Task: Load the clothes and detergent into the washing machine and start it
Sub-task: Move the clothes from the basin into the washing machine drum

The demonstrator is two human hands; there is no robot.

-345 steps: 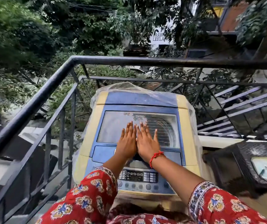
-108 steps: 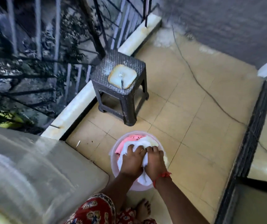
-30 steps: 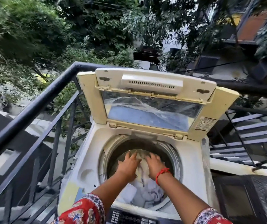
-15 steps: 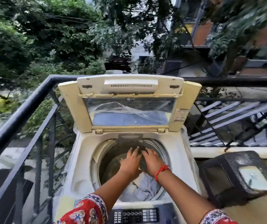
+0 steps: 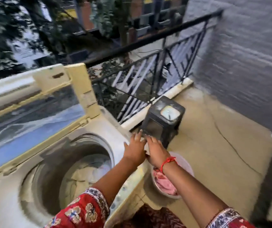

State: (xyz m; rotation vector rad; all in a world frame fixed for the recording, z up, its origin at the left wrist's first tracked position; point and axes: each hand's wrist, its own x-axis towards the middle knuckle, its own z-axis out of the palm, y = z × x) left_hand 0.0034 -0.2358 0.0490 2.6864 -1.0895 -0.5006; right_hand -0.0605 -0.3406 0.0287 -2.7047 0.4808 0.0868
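Observation:
The cream top-loading washing machine (image 5: 118, 129) stands at the left with its lid (image 5: 33, 102) raised. White clothes (image 5: 89, 170) lie inside the drum. On the floor to the machine's right sits a pale basin (image 5: 185, 165) with pink clothes (image 5: 165, 183) in it. My left hand (image 5: 134, 148) and my right hand (image 5: 156, 149) are side by side over the machine's right edge, above the basin. Both hands are empty, with their fingers spread. The picture is blurred by motion.
A dark woven stool (image 5: 162, 119) with a pale object on top stands just beyond the basin. A black railing (image 5: 148, 41) runs along the balcony's far side. A grey wall (image 5: 247, 55) closes the right side above the tiled floor (image 5: 214, 145).
Both hands have come out of the drum and moved right, toward the basin. The white clothes stay in the drum. The view has swung to the right.

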